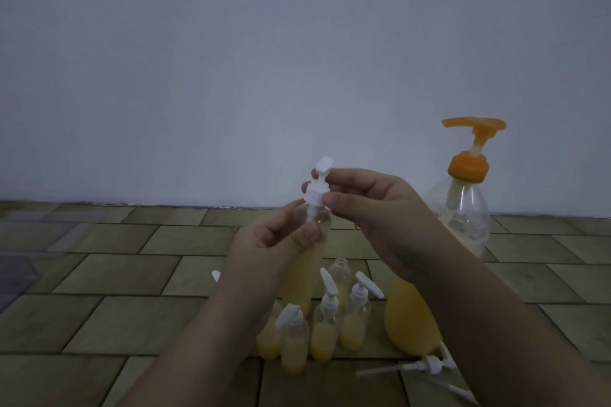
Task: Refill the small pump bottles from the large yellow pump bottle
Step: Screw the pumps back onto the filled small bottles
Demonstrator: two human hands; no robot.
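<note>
small bottle (302, 269) upright (pump (318, 187) uppermost)

Both forearms reach forward, hands raised side by side. Left hand (264, 238): fingers curled in a grip. Right hand (373, 208): thumb and forefinger pinching.

No text, label, brand, number or sign can be read anywhere in this dim view. The large yellow pump bottle (463, 208) by the wall has a clear, unprinted body, and the small pump bottles (325, 330) in front of it, nearer the camera, show no lettering either.
</note>
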